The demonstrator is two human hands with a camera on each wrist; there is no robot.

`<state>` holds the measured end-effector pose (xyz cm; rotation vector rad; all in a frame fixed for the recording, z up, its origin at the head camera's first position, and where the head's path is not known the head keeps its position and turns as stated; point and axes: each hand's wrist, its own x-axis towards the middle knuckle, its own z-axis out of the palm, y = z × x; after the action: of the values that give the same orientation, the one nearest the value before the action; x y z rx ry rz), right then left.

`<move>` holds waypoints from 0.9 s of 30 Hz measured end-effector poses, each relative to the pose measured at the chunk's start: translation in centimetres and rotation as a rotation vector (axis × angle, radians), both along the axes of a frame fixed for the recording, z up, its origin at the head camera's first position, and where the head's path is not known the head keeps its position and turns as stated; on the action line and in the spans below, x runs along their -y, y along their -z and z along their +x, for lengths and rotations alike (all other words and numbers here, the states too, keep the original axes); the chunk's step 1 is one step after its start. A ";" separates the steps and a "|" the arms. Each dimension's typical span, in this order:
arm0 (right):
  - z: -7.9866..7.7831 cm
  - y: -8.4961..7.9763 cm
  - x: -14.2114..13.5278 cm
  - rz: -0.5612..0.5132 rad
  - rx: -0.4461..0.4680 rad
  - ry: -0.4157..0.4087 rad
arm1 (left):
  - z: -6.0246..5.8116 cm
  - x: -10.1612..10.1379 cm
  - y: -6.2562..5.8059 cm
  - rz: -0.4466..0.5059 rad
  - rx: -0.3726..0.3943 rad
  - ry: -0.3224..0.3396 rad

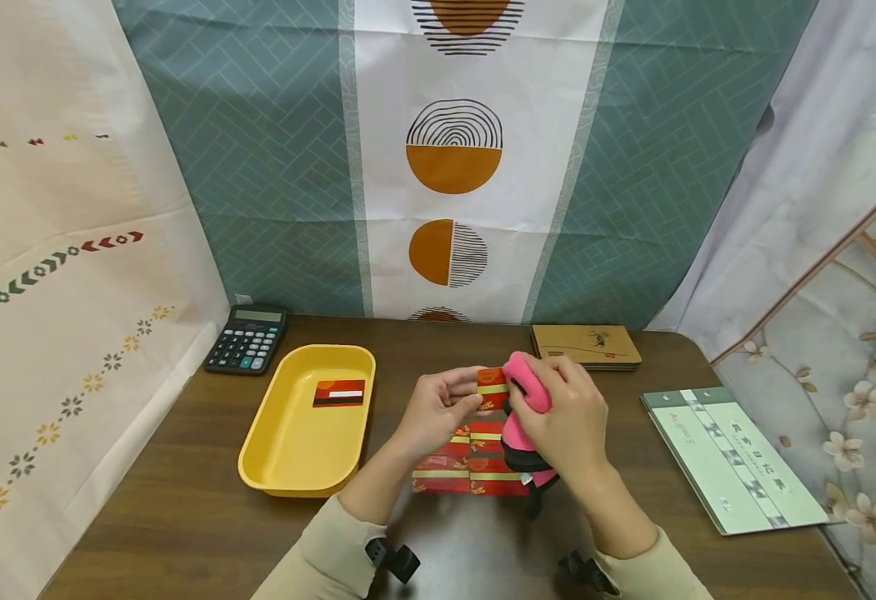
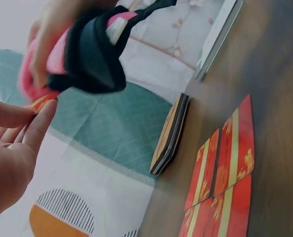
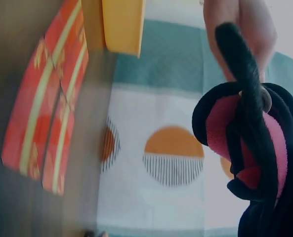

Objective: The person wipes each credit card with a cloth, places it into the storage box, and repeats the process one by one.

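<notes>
My left hand (image 1: 433, 410) pinches the edge of a red card (image 1: 491, 390) with a gold stripe between thumb and fingers, held above the table. Against the card's right side is a soft pink plush piece (image 1: 529, 385) with black trim, gripped in my right hand (image 1: 574, 421). In the right wrist view its black strap and the folded pink inside of the plush piece (image 3: 223, 128) show. Below the hands, several similar red cards (image 1: 441, 484) lie edge to edge on the table in rows; the hands partly cover them.
A yellow tray (image 1: 298, 450) to the left holds one red card (image 1: 338, 393). Behind it lies a black calculator (image 1: 246, 340). Brown notebooks (image 1: 586, 346) are stacked at the back right, and a pale green booklet (image 1: 730, 458) lies at the right edge. Curtains surround the table (image 1: 182, 517).
</notes>
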<state>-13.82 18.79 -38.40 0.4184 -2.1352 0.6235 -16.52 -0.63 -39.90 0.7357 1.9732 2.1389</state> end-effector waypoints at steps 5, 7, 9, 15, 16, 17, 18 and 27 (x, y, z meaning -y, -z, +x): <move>1.1 0.9 2.0 0.041 0.003 -0.084 | -0.1 -0.5 0.2 -0.023 -0.024 -0.035; 1.5 1.4 2.3 0.050 0.005 -0.096 | -0.1 -0.4 0.3 -0.020 -0.018 -0.063; 1.6 1.9 2.1 0.055 0.001 -0.089 | -0.1 -0.1 0.3 -0.001 0.002 -0.075; 0.7 1.6 -0.5 0.006 0.012 0.007 | -0.4 0.8 0.2 0.074 0.031 -0.046; 0.5 1.4 -1.0 -0.003 0.016 0.025 | -0.4 0.8 0.2 0.075 0.031 -0.045; 0.3 1.2 -1.2 -0.010 0.020 0.040 | -0.4 0.8 0.2 0.069 0.029 -0.049; 0.2 1.0 -1.4 -0.011 0.025 0.050 | -0.4 0.8 0.3 0.062 0.027 -0.048; 0.9 1.7 1.1 0.073 0.014 -0.077 | -0.3 -1.2 1.1 -0.098 -0.078 -0.036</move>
<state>-12.92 17.67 -40.06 0.5406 -2.1684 0.5945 -16.79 0.57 -41.00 0.7841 2.1298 2.0451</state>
